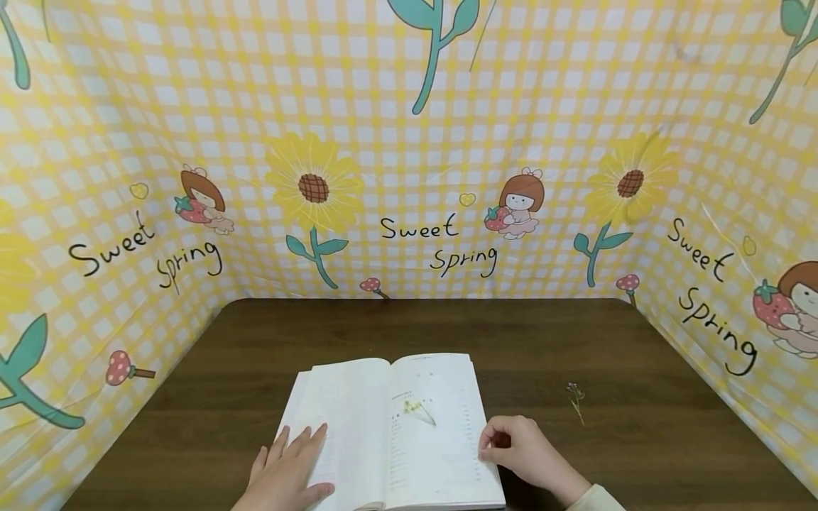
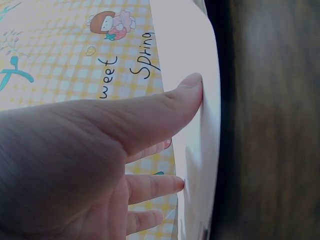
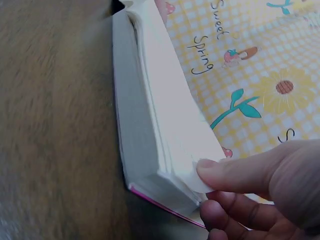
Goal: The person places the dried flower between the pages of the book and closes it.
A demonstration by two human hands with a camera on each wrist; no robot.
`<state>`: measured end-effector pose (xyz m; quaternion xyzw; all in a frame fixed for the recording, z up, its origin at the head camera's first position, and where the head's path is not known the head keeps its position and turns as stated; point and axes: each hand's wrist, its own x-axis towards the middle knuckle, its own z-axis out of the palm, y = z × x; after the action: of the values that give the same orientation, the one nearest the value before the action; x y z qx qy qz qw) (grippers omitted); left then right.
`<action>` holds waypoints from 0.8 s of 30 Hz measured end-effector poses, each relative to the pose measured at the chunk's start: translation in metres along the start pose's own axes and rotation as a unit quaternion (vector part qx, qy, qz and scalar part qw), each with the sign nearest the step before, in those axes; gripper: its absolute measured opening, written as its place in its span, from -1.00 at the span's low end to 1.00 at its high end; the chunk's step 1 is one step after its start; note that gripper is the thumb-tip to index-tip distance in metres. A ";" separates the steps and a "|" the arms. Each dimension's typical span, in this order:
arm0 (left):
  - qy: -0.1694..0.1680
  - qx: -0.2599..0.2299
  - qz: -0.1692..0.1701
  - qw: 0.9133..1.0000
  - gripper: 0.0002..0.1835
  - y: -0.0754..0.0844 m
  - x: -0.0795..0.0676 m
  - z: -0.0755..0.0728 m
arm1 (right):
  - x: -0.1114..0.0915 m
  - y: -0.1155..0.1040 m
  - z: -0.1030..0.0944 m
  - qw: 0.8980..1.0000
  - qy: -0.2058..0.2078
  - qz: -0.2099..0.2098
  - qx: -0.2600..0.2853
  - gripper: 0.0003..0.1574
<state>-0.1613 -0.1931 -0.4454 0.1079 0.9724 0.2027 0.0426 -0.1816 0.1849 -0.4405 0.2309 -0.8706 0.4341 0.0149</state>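
Observation:
An open thick book (image 1: 350, 404) lies on the dark table in the head view. On its right page rests a small sprig with yellow flowers (image 1: 415, 407). My left hand (image 1: 286, 470) lies spread on the left page, its thumb near the spine; the left wrist view shows the thumb (image 2: 165, 107) touching the paper. At the right page's outer edge, my right hand (image 1: 529, 448) pinches a page between thumb and fingers. In the right wrist view that page corner (image 3: 192, 177) is under the thumb, just above the thick page block (image 3: 137, 115).
A small sprig with purple flowers (image 1: 576, 399) lies on the wooden table (image 1: 319, 323), right of the book. Yellow checked cloth (image 1: 409, 170) printed with sunflowers hangs behind the table and along both sides.

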 end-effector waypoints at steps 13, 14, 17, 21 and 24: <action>-0.002 -0.013 0.002 1.000 -0.08 0.001 -0.002 -0.002 | 0.005 0.006 -0.010 0.967 -0.048 0.108 0.224 -0.07; -0.002 -0.015 0.003 1.000 -0.08 0.002 -0.002 -0.002 | 0.006 0.007 -0.011 0.964 -0.049 0.106 0.239 -0.07; -0.003 -0.021 0.003 1.000 -0.08 0.002 -0.002 -0.004 | 0.006 0.005 -0.011 0.956 -0.048 0.095 0.274 -0.07; -0.011 -0.025 0.000 1.000 -0.07 0.002 -0.002 -0.005 | 0.006 -0.001 -0.010 0.947 -0.029 0.084 0.307 -0.06; -0.012 -0.021 -0.004 1.000 -0.07 0.001 -0.002 -0.004 | 0.008 -0.007 -0.009 0.944 -0.016 0.072 0.320 -0.06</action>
<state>-0.1594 -0.1946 -0.4411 0.1056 0.9678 0.2211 0.0577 -0.1871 0.1849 -0.4278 0.1673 -0.7000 0.6864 -0.1046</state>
